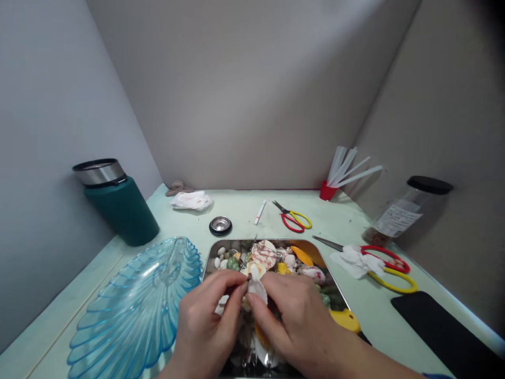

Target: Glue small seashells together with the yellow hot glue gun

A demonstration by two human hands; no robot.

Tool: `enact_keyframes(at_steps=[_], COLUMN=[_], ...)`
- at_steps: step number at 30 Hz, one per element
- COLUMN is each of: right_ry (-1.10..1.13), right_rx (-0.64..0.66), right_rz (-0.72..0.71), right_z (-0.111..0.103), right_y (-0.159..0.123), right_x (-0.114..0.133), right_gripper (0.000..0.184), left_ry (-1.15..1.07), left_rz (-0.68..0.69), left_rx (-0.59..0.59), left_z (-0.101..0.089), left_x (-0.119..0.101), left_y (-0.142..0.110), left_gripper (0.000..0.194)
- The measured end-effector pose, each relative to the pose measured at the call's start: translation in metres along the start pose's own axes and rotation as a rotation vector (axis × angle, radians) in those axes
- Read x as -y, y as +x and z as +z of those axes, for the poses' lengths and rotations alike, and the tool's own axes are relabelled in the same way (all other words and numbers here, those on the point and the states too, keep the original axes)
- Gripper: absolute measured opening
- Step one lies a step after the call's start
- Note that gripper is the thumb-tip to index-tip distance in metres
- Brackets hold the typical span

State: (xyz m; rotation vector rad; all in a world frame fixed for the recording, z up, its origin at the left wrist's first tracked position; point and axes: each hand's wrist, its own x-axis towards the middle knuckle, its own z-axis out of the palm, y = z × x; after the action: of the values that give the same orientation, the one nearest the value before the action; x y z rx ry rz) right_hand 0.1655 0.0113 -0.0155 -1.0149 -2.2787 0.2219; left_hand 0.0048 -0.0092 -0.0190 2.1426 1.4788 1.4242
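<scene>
White shell (258, 289) lies between the two hands, above the metal tray (339, 291), its pale face showing between the right thumb and forefinger. The right hand (298, 313) pinches it, thumb along the lower left part and forefinger at the upper right. The left hand (211, 316) has thumb and forefinger drawn together at the shell's left side, where a small dark bit (249, 276) shows by the tips; whether they grip it or the shell edge cannot be told. Shells and stones (263, 255) fill much of the tray beneath. The blue scalloped dish (138, 310) sits left of the tray, the small round lid (220, 226) beyond it, and a yellow handle (345, 319) near the right wrist.
</scene>
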Motion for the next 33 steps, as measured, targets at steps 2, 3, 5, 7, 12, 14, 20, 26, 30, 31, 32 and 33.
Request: enact_keyframes(at_steps=[2, 3, 5, 7, 12, 14, 20, 26, 30, 31, 32, 33], right_ry=[0.013, 0.02, 0.036, 0.048, 0.079, 0.102, 0.178, 0.154, 0.164, 0.165, 0.163, 0.16], right_rx=[-0.001, -0.004, -0.008, -0.004, 0.031, 0.039, 0.009, -0.039, -0.075, -0.075, -0.07, -0.063], right_rz=[0.005, 0.005, 0.007, 0.014, 0.041, 0.045, 0.089, 0.097, 0.107, 0.104, 0.103, 0.103], right_z=[-0.0003, -0.0004, -0.0006, -0.0006, -0.0008, -0.0015, -0.0034, 0.0004, 0.0012, 0.0012, 0.0013, 0.0013], right_y=[-0.0006, -0.0009, -0.0012, -0.0008, 0.0006, 0.0007, 0.0013, 0.0012, 0.0001, 0.0, -0.0001, -0.0001], right_x=[0.0001, 0.0001, 0.0002, -0.0001, -0.001, -0.0008, -0.0001, -0.0014, -0.0015, -0.0015, -0.0016, -0.0018], right_gripper=[0.025, 0.026, 0.027, 0.028, 0.029, 0.029, 0.022, 0.019, 0.02, 0.02, 0.021, 0.021], left_ry=[0.02, 0.02, 0.003, -0.021, -0.052, -0.062, -0.047, -0.124, -0.23, -0.247, -0.26, -0.27], left_rz=[0.043, 0.047, 0.018, -0.029, -0.049, -0.052, -0.029, -0.09, -0.289, -0.329, -0.36, -0.381], left_rx=[-0.005, -0.001, 0.009, 0.008, -0.003, 0.005, 0.009, 0.064, 0.119, 0.133, 0.14, 0.141], left_z=[0.0007, 0.001, 0.0013, 0.0016, 0.0029, 0.0029, 0.0017, 0.0042, 0.0071, 0.0076, 0.008, 0.0083], left_x=[0.0012, 0.0015, 0.0014, 0.0006, -0.0007, -0.0003, 0.0, -0.001, 0.0003, 0.0005, 0.0005, 0.0005], left_y=[-0.001, -0.0014, -0.0016, -0.0015, -0.0003, 0.0005, 0.002, -0.0013, -0.0035, -0.0036, -0.0035, -0.0034], left_gripper=[0.014, 0.014, 0.014, 0.014, 0.015, 0.013, 0.014, 0.014, 0.01, 0.009, 0.009, 0.009])
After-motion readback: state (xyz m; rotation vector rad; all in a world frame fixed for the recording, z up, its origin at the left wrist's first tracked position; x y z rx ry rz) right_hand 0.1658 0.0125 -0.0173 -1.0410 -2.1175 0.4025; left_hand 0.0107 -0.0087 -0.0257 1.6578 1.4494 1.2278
